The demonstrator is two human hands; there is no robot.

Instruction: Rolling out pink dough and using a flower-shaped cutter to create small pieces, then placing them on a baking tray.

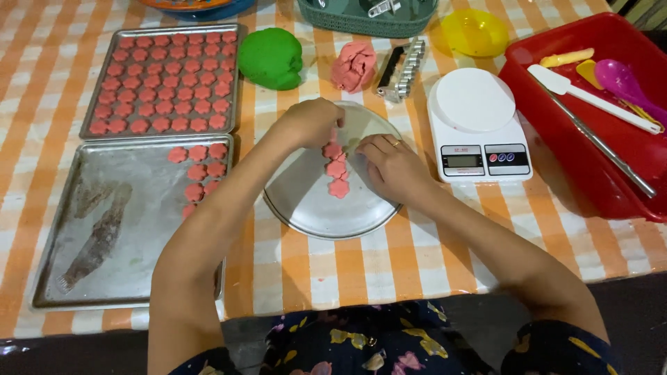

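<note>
Both hands [354, 146] pinch pink dough flowers [337, 170] (round plate [306, 208]).

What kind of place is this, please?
Probably a home kitchen table set up for baking: trays hold pink flower-shaped dough pieces, a scale stands by, and both hands work dough on a round plate.

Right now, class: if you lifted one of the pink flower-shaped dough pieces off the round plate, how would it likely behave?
The dough pieces look thin and soft, so one would probably bend or lose its petals if pinched hard. They seem light. They lie flat on the round plate, so rolling is unlikely, though they may stick. The left hand and right hand touch them with fingertips only.
</note>
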